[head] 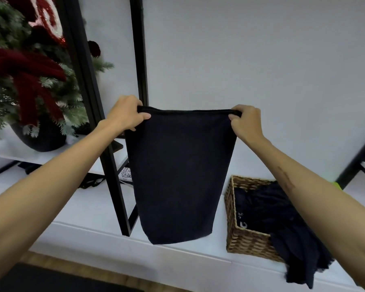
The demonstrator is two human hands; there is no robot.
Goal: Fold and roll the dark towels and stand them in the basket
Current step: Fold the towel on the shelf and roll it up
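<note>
Bare white bench (89, 209) left of hanging dark towel (180, 175): open strip, bounded behind by slanted black metal frame post (112, 165). Right: woven wicker basket (247, 241) stuffed with crumpled dark cloths (282, 218), one spilling over front rim. Far left, potted fir decoration in black pot (40, 138) blocks shelf.

Both arms extend forward, raised and bare. Left hand (125, 115) and right hand (246, 122) are level, well apart, fingers curled, thumbs pinching inward.
</note>
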